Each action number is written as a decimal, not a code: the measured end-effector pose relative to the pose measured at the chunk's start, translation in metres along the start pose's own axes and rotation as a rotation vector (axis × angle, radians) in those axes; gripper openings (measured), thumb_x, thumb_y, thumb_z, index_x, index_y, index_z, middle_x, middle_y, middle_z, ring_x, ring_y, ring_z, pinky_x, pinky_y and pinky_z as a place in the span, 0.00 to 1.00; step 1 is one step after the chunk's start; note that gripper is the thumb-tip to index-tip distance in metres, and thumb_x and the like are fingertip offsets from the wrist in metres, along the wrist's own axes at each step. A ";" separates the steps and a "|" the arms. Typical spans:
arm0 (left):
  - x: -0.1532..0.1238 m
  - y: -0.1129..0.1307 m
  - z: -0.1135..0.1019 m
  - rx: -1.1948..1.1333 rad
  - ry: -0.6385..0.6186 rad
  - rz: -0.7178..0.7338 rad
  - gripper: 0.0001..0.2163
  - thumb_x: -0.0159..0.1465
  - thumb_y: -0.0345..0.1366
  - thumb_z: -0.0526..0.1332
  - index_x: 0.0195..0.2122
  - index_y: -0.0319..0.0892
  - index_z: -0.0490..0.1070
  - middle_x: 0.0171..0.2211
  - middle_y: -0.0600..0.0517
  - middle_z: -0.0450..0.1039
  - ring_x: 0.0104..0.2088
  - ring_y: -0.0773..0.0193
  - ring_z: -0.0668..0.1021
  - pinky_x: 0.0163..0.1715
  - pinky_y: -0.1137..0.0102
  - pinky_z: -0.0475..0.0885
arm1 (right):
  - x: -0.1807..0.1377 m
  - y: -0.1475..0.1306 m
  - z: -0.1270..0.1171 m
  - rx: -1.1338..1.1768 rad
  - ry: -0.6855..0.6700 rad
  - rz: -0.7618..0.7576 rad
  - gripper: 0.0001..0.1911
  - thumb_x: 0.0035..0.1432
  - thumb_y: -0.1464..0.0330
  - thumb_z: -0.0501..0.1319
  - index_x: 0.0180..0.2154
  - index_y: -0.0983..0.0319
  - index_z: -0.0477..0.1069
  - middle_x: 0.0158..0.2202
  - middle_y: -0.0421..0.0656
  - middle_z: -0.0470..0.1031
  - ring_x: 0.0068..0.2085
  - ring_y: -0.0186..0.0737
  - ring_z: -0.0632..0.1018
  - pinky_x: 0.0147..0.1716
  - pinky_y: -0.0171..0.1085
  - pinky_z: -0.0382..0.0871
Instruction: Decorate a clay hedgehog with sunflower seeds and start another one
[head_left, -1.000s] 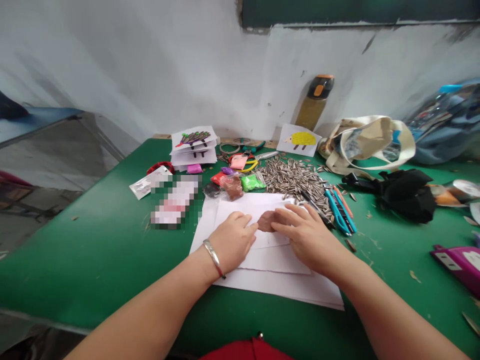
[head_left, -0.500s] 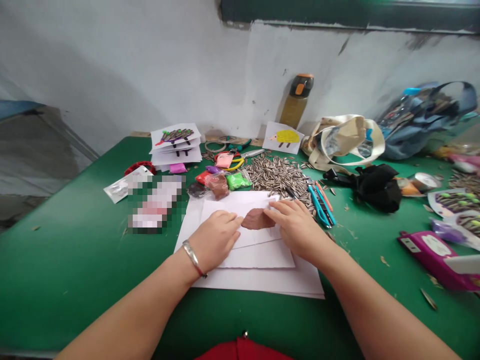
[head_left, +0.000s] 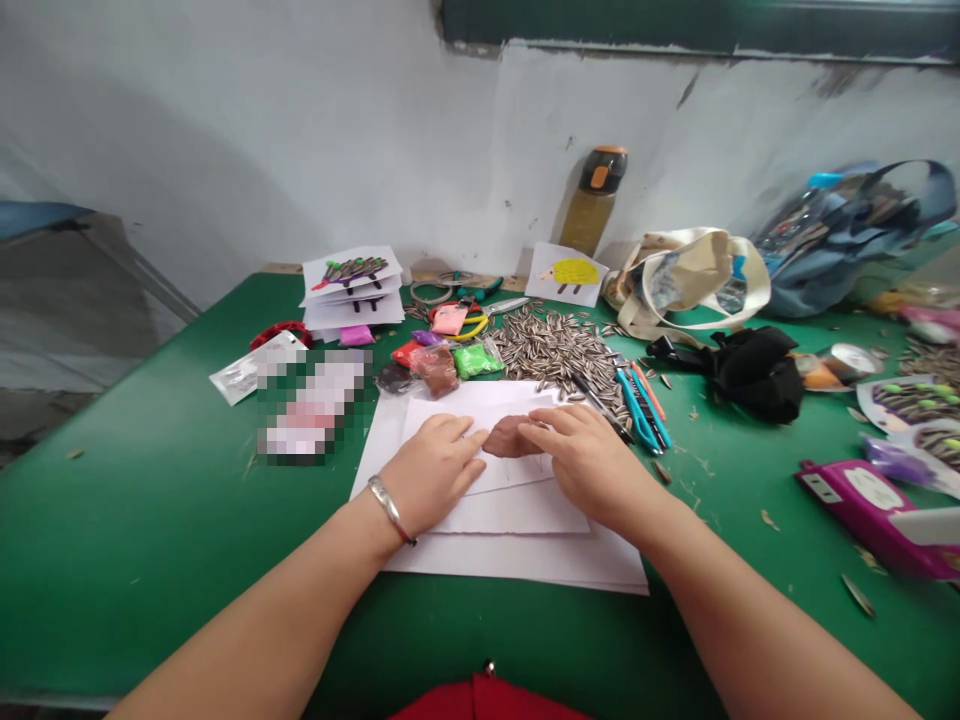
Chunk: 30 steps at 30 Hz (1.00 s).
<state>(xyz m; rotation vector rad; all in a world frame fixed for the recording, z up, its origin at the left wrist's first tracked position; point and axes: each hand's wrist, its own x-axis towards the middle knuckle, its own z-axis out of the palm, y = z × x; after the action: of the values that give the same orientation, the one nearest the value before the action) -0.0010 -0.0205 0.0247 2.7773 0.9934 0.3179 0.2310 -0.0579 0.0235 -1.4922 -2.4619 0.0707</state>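
Note:
A flat brown lump of clay lies on a stack of white paper sheets on the green table. My left hand, with a silver bracelet at the wrist, rests on the paper, its loosely curled fingers touching the clay's left edge. On the other side my right hand presses the clay's right edge with fingers stretched out flat. Neither hand lifts anything.
A pile of sunflower seeds and small coloured clay bags lie behind the paper. Pens sit to the right, craft cards at back left. A bottle, tote bag, black cloth and purple box stand further right.
The view swung rightward a second ago and has since held steady. Both hands stay on the clay; the right fingers have crept slightly further over its right edge.

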 end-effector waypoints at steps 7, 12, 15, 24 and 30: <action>0.001 -0.003 0.007 0.051 0.007 -0.022 0.22 0.66 0.42 0.58 0.58 0.35 0.66 0.56 0.37 0.66 0.53 0.47 0.69 0.55 0.53 0.65 | -0.006 -0.003 -0.011 0.064 -0.084 -0.001 0.25 0.57 0.81 0.49 0.48 0.55 0.77 0.40 0.44 0.76 0.40 0.42 0.71 0.42 0.40 0.62; 0.001 -0.004 0.008 0.051 0.001 -0.027 0.22 0.67 0.43 0.57 0.59 0.36 0.66 0.57 0.36 0.66 0.55 0.46 0.68 0.56 0.51 0.65 | -0.007 -0.007 -0.012 0.069 -0.131 0.010 0.27 0.59 0.79 0.49 0.53 0.53 0.74 0.40 0.45 0.75 0.38 0.41 0.71 0.39 0.39 0.62; 0.001 -0.004 0.008 0.048 -0.009 -0.039 0.22 0.66 0.43 0.57 0.58 0.36 0.67 0.58 0.35 0.65 0.55 0.45 0.68 0.56 0.50 0.64 | -0.008 -0.006 -0.009 0.060 -0.156 0.006 0.27 0.60 0.78 0.50 0.55 0.51 0.72 0.42 0.46 0.74 0.40 0.42 0.71 0.40 0.40 0.63; 0.001 -0.004 0.008 0.029 0.000 -0.055 0.22 0.65 0.43 0.59 0.58 0.39 0.68 0.58 0.37 0.66 0.56 0.46 0.68 0.55 0.51 0.65 | -0.009 -0.006 -0.004 0.011 -0.186 -0.026 0.25 0.59 0.77 0.51 0.52 0.51 0.74 0.42 0.45 0.74 0.39 0.43 0.71 0.41 0.42 0.63; 0.001 -0.006 0.011 0.033 0.016 -0.050 0.24 0.66 0.44 0.58 0.59 0.37 0.66 0.58 0.36 0.66 0.55 0.46 0.68 0.56 0.51 0.64 | -0.003 -0.006 -0.012 0.097 -0.128 0.038 0.26 0.58 0.79 0.50 0.52 0.56 0.74 0.42 0.47 0.74 0.43 0.43 0.72 0.43 0.40 0.64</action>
<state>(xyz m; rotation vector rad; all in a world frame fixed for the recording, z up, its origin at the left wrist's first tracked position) -0.0007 -0.0160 0.0129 2.7780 1.0794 0.3205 0.2303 -0.0646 0.0356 -1.5374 -2.4889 0.2981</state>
